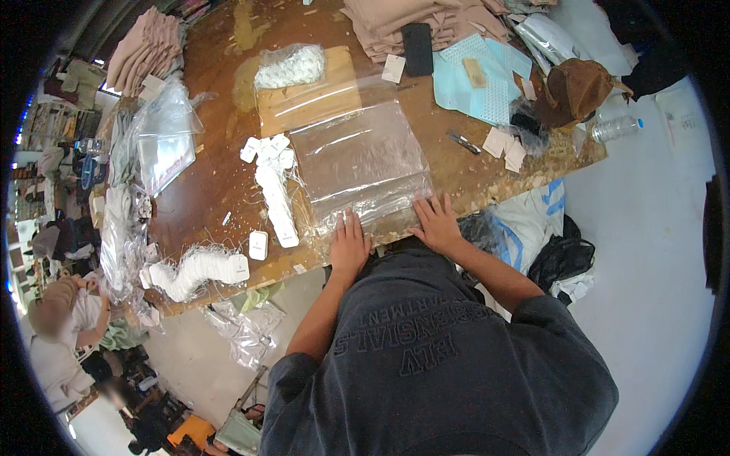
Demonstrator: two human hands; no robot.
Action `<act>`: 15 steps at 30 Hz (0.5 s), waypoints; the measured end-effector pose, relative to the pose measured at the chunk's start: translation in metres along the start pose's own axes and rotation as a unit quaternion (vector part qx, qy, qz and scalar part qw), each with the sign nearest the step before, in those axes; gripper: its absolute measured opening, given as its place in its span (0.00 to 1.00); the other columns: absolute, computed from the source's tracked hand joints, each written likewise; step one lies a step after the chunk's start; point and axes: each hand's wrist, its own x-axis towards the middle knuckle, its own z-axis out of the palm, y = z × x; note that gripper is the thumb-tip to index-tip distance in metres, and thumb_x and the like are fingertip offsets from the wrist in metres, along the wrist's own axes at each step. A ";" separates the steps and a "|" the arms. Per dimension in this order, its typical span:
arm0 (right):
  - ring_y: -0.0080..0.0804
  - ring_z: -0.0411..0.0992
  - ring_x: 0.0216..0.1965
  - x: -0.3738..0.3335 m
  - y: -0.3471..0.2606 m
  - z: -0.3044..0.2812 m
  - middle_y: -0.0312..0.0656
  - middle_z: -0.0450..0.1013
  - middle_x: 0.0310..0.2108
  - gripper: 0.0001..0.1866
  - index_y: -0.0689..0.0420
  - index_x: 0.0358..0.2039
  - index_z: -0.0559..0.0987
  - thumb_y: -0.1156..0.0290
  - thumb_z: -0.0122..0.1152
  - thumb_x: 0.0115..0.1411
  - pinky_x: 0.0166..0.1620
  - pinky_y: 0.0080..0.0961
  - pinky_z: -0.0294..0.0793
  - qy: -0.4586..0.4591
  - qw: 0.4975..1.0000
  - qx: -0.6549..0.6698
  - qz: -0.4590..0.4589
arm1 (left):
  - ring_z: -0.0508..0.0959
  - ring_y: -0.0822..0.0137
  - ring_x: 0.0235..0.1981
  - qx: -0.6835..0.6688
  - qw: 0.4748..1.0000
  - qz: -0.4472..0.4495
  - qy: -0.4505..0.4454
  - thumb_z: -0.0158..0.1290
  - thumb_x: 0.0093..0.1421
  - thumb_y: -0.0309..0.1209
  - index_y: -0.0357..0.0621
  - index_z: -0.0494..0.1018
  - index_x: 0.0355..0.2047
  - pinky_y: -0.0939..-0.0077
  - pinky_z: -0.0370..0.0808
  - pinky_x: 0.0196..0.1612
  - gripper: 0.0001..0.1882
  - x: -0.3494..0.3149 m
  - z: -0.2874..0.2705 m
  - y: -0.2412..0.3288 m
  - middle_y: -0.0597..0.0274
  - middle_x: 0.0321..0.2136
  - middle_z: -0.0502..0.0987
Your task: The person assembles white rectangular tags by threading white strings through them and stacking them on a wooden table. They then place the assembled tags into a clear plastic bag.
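A large clear plastic bag (pixel 365 156) lies flat on the brown wooden table, right in front of me. On its near left corner rests my left hand (pixel 350 245), palm down with the fingers stretched forward. My right hand (pixel 437 222) lies on the near right corner, its fingers slightly spread. Neither hand grips anything that I can see. Just left of the bag is a long bundle of white hang tags (pixel 275 190) with loose strings. A small stack of white tags (pixel 258 245) sits closer to the table edge, beside a curved row of tags (pixel 201 272).
Beyond the bag is brown card (pixel 338 87) bearing a bag of white pieces (pixel 289 67). Folded pinkish cloth (pixel 380 23), a dark phone-like slab (pixel 417 49), blue sheets (pixel 475 87), a brown cap (pixel 574 91) and a bottle (pixel 616 128) stand farther right. Plastic sleeves (pixel 166 144) lie left.
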 end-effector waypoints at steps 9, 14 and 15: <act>0.47 0.63 0.54 0.002 -0.028 -0.035 0.46 0.69 0.50 0.23 0.55 0.47 0.75 0.52 0.56 0.59 0.54 0.56 0.59 0.042 0.997 0.063 0.001 | 0.71 0.53 0.52 -0.003 1.000 0.021 -0.018 0.49 0.56 0.32 0.44 0.69 0.53 0.59 0.69 0.50 0.23 0.015 -0.018 -0.002 0.58 0.52 0.70; 0.47 0.72 0.41 0.048 0.017 -0.034 0.48 0.75 0.40 0.24 0.58 0.43 0.77 0.48 0.55 0.60 0.45 0.49 0.68 0.213 0.938 0.152 0.229 | 0.71 0.57 0.51 -0.031 0.992 0.049 0.108 0.54 0.50 0.32 0.52 0.74 0.45 0.62 0.69 0.48 0.19 0.026 -0.035 -0.016 0.65 0.43 0.73; 0.48 0.72 0.41 0.061 0.035 -0.032 0.49 0.75 0.41 0.27 0.59 0.44 0.77 0.46 0.56 0.59 0.45 0.49 0.69 0.143 0.900 0.286 0.296 | 0.71 0.57 0.51 -0.045 0.990 0.055 0.123 0.53 0.50 0.31 0.52 0.75 0.44 0.61 0.69 0.48 0.18 0.025 -0.040 -0.017 0.65 0.43 0.73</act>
